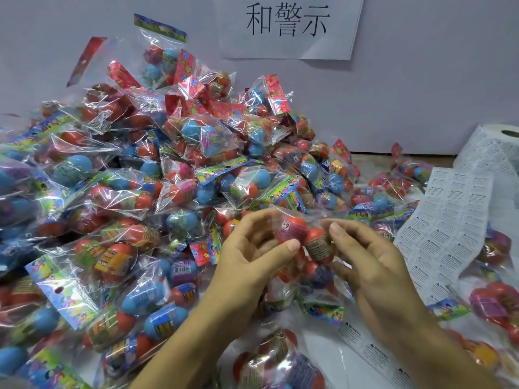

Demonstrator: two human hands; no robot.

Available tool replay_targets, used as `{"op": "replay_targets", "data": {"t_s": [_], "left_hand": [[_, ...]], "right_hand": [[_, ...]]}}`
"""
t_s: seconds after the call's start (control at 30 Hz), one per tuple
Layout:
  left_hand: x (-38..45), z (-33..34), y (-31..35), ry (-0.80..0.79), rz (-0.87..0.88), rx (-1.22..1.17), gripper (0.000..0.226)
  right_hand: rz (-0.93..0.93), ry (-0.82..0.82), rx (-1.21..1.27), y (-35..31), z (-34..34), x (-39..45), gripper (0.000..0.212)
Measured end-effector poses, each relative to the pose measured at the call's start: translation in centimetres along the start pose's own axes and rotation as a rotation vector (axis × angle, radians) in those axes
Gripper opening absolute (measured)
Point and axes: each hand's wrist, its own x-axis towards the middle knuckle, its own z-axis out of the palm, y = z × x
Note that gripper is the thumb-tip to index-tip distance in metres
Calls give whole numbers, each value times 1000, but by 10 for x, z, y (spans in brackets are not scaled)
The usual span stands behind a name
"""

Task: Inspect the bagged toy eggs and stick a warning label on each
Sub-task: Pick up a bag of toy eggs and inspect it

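A clear bag of toy eggs (304,242) with red-topped eggs inside is held up between both hands in the lower middle of the view. My left hand (252,248) grips its left side, thumb pressed on a red and pink egg. My right hand (370,254) pinches its right side, fingers curled round the plastic. The bag's coloured header card (325,313) hangs down at the bottom. A wide strip of white warning labels (446,223) runs from a roll (494,147) at the right down towards me.
A big heap of bagged eggs (140,178) fills the left and middle, up against the pale wall. More bags lie at the right (494,301) and right in front of me (280,360). A paper sign (286,23) hangs on the wall.
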Motion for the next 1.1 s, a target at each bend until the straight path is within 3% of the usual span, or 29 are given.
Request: {"op": "replay_targets", "data": {"t_s": [0.13,0.3,0.4,0.47,0.57,0.73,0.87,1.1], "left_hand": [[0,1,4,14,-27,4,18],[-1,2,7,54,-36,40,31],[-3,3,6,57,0,83,25],[-4,3,6,30,31,105,32],[-4,4,7,34,28,123,37],[-2,2,9,29,-79,-64,29],[0,2,12,69,-139,-187,38],[0,3,15,96,-81,-164,33]], "right_hand": [[6,15,17,-1,2,0,21],[-26,18,2,-1,2,-1,25],[-101,13,-158,-2,1,-3,41],[-132,3,-236,-2,1,-5,39],[-104,-23,-173,-1,0,-4,34],[27,-9,35,-2,1,0,28],[65,-31,103,-7,1,-1,27],[73,-49,101,-8,-4,0,25]]}}
